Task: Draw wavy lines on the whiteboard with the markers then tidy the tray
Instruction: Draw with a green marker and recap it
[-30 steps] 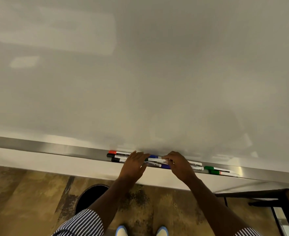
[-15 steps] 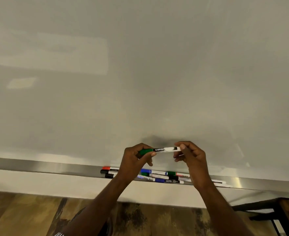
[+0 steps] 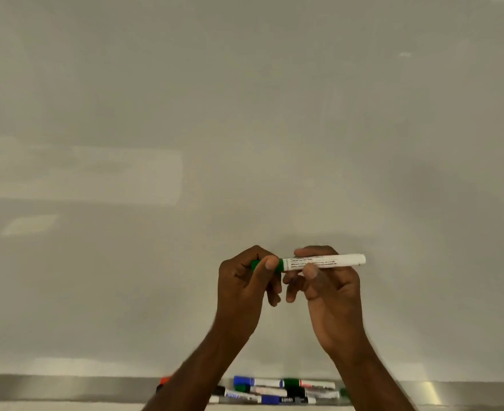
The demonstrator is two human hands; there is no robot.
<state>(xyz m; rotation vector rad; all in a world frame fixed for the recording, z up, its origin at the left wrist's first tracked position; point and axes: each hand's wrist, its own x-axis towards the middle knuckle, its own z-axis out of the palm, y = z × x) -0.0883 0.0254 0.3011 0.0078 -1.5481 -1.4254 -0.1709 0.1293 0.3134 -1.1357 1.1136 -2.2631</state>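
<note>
A large blank white whiteboard (image 3: pixel 244 129) fills the view. At six o'clock, its silver metal tray (image 3: pixel 66 387) holds a loose cluster of capped markers (image 3: pixel 274 391). Above, the left hand (image 3: pixel 244 280) pinches the green cap of a white-barrelled marker (image 3: pixel 324 260) held level; the right hand (image 3: pixel 330 289) grips its barrel.

Capped green marker (image 3: pixel 323 261), horizontal, held
</note>
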